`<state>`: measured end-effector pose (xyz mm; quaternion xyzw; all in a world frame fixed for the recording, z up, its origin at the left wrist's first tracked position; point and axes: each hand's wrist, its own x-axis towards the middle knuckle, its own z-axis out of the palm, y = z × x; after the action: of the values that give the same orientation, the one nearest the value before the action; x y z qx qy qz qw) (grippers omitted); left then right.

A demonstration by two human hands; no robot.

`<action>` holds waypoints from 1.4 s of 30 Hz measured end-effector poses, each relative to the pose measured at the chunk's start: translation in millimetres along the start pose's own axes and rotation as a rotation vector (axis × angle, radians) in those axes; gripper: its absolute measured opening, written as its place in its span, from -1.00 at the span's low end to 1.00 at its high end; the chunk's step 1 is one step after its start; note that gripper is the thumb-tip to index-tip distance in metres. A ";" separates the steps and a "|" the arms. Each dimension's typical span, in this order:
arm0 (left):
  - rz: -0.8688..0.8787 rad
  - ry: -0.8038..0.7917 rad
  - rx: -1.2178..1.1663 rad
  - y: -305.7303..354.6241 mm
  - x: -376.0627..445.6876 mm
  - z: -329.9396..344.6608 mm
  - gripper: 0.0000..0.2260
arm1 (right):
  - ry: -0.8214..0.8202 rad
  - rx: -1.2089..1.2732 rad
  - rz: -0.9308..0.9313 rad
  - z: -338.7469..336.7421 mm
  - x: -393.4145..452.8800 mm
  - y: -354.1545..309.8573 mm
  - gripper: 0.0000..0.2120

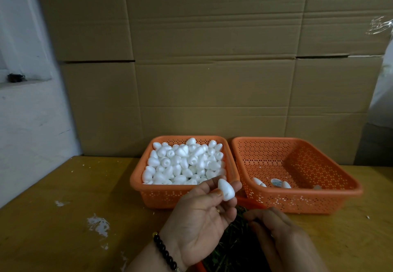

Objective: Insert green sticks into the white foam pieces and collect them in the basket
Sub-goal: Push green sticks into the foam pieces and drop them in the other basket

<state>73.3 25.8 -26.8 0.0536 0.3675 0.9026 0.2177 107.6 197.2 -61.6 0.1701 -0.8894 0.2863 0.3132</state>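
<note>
My left hand (200,214) is palm up and pinches one white foam piece (225,189) between thumb and fingertips, in front of the left orange basket (138,178), which is heaped with several white foam pieces (185,161). My right hand (280,235) reaches with curled fingers into a pile of green sticks (231,248) lying in a low orange container between my hands; whether it holds a stick is hidden. The right orange basket (297,199) holds a few white pieces (258,182) on its floor.
Both baskets stand side by side on a yellow wooden table (63,186) against a wall of cardboard boxes (212,69). White foam crumbs and smears (97,225) lie on the table's left part. A white wall stands at the left.
</note>
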 end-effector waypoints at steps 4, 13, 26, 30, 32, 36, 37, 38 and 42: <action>-0.002 0.009 0.007 0.7 -1.7 0.6 -0.67 | -0.011 0.010 0.005 0.3 -0.5 0.1 -0.62; 0.015 0.009 -0.036 2.2 -5.2 5.8 -0.65 | -0.022 -0.033 0.004 0.0 -1.2 -1.2 -0.57; 0.042 0.056 0.057 1.5 -5.3 6.4 -0.71 | 0.009 0.053 0.051 -3.7 -0.9 -9.3 -0.41; 0.029 0.046 0.030 1.1 -4.4 5.7 -0.67 | -0.005 0.085 0.090 -5.2 0.6 -13.0 -0.40; 0.022 0.049 0.018 0.9 -4.8 5.9 -0.67 | -0.012 0.100 0.133 -5.2 0.2 -14.2 -0.37; 0.020 0.056 0.057 -0.3 -6.3 6.1 -0.74 | 0.056 0.177 0.210 -2.0 -1.8 -13.5 -0.34; 0.018 0.050 0.039 -0.4 -6.3 6.3 -0.75 | 0.073 0.185 0.213 -1.3 -2.2 -13.2 -0.35; 0.015 0.041 0.012 -0.3 -6.3 6.7 -0.76 | 0.086 0.185 0.211 -0.8 -2.5 -12.6 -0.38; -0.008 0.023 -0.062 0.3 -5.7 7.4 -0.74 | 0.130 0.176 0.192 -1.2 -3.7 -11.1 -0.45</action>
<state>80.2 27.8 -20.9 0.0351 0.3422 0.9131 0.2190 116.2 189.7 -58.8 0.0921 -0.8509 0.4022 0.3253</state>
